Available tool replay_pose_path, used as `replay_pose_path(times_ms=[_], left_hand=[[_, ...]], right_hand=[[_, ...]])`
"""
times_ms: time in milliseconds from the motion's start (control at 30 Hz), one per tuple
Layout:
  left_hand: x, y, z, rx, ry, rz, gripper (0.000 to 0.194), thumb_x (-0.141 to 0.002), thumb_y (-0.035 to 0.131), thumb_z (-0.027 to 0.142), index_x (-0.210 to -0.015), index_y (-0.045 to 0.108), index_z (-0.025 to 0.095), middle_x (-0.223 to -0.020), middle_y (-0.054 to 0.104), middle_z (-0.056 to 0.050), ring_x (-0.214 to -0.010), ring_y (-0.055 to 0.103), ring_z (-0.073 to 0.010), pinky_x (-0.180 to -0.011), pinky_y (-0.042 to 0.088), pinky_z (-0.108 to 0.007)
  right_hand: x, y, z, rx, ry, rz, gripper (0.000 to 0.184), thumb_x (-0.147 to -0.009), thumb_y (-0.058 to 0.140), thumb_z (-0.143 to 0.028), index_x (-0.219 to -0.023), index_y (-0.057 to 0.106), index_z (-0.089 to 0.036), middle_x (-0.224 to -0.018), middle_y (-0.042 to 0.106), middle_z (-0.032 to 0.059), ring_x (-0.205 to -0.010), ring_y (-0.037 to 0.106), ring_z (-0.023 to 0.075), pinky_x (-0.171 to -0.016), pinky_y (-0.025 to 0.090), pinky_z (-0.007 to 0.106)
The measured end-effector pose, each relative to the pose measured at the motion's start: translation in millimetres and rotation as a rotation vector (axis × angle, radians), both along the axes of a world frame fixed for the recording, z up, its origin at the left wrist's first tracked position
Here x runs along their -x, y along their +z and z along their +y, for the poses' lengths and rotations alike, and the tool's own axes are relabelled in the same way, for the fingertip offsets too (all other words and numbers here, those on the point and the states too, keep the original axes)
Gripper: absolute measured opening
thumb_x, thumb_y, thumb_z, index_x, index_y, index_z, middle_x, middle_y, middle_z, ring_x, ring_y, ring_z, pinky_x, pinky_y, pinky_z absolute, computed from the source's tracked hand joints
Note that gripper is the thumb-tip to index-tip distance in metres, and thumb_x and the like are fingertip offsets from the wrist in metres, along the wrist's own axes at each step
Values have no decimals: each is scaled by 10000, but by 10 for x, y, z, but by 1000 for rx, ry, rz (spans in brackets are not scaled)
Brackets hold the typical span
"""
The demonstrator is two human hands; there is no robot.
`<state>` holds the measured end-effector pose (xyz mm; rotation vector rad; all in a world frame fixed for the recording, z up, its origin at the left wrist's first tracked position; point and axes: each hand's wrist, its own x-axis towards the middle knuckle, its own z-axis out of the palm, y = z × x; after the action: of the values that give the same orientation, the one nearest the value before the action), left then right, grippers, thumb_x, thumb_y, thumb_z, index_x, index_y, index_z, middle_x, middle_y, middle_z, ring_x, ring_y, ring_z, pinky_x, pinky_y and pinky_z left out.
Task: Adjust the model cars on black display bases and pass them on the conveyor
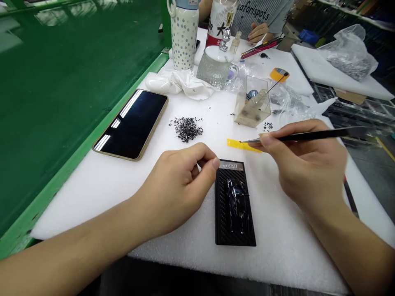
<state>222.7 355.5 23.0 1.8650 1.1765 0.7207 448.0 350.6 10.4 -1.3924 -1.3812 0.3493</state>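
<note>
Where the white foam sheet (92,201) meets the green worktop (61,102), a phone in a gold case (131,124) lies face up, screen dark. Behind it: crumpled white cloth (179,85), polka-dot bottle (184,35), glass mug (216,68). Pile of small black pieces (187,129) sits on the foam right of the phone, a few strays scattered around it. Left hand (180,185) is curled, thumb and fingers drawn together, fingertips just at the top edge of a black carbon-pattern plaque (235,201); cannot tell if it pinches anything tiny. Plaque lies flat on the foam, near the front, dark model car (237,205) mounted on it, unfinished-looking surface not clear at this size. Right hand (308,168) is clenched around black tweezers (304,137), tips pointing left, just over a yellow tape strip (243,145) beyond the plaque. Further back, clear acrylic box (252,102) with a small black-tipped tool leaning in it, orange tape roll (279,74) beside it, small black bits (268,126) in front. Far edge: a co-worker's hand (258,32) near red pens (261,48). Far right: plastic bag (350,53) on a white foam pad (308,61).
</note>
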Motion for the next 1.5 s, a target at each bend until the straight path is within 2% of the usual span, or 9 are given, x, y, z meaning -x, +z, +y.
replay_pose_path(times_ms=[100,167,267,333,500,700,833,1067,1500], left_hand=[[-3,55,-28,137,64,-42,225,-946,563,380,-792,642,238,-613,623,73,-538,559,-74,-494,439,-206],[-11,83,-66,371,67,-109,263,-934,559,409,-742,612,237,-586,613,68,-487,569,-89,-443,470,-211],[-33,84,-121,699,-23,-163,224,-880,591,376,-705,588,237,-524,587,60,-418,568,-122,-364,493,-235],[-49,74,-131,779,-72,-157,177,-838,625,344,-701,599,234,-525,598,51,-404,568,-131,-343,501,-246],[-88,114,-70,806,-110,-84,156,-802,641,272,-653,628,228,-518,630,39,-366,562,-131,-314,464,-242],[-143,179,-28,729,-137,7,187,-759,626,178,-577,617,217,-475,626,42,-328,537,-111,-313,403,-211],[-126,162,-41,684,-163,63,187,-779,621,231,-593,640,230,-405,590,33,-314,534,-133,-309,376,-226],[-77,121,-46,661,-207,72,210,-827,634,366,-656,669,250,-419,617,22,-329,548,-146,-318,372,-256],[-47,87,-55,640,-207,49,232,-869,595,323,-663,667,247,-429,619,24,-336,539,-129,-311,360,-246]], right_hand=[[100,186,-252,44,-80,0,159,-801,812,-289,-841,662,-258,-867,678,-14,-755,704,142,-684,603,256],[153,281,-440,93,-106,-13,155,-788,814,-306,-825,664,-291,-876,676,-11,-779,686,156,-680,591,293],[192,316,-647,63,-35,-86,171,-754,833,-297,-790,668,-319,-858,693,-4,-794,696,205,-640,587,369],[208,289,-713,34,22,-117,177,-755,833,-297,-801,667,-332,-838,703,1,-784,702,240,-603,573,415],[256,261,-740,120,92,-166,151,-798,807,-264,-855,685,-332,-907,705,-11,-875,701,214,-699,587,406],[232,311,-772,140,57,-306,76,-828,766,-329,-874,707,-344,-920,699,3,-833,690,204,-702,564,427],[217,298,-778,177,65,-315,53,-843,733,-349,-870,688,-345,-935,690,26,-833,684,254,-657,563,466],[209,291,-775,193,123,-291,107,-834,749,-326,-916,685,-353,-956,671,17,-930,683,252,-778,562,485],[227,288,-748,132,166,-295,133,-831,740,-232,-887,655,-319,-936,697,-18,-898,700,183,-782,614,414]])
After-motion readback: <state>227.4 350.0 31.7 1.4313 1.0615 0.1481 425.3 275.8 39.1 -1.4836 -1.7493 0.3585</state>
